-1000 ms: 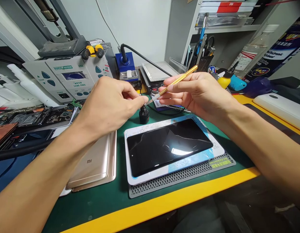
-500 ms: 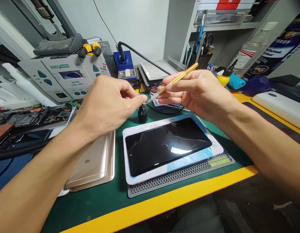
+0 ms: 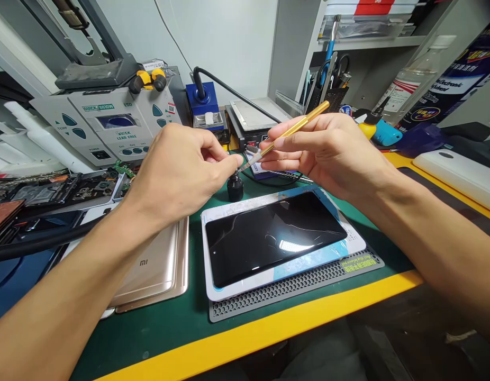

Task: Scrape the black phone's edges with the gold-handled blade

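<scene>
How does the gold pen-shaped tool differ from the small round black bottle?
The gold pen-shaped tool is long and thin; the small round black bottle is short and stout. The tool slants in the right hand, while the bottle stands upright on the green mat. Both are near the left hand.

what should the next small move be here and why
Probably ease the left hand back slightly: its thumb sits right by the tip of the gold-handled tool in the right hand, near the small black object, and whether thumb and tip touch is hard to tell.
</scene>
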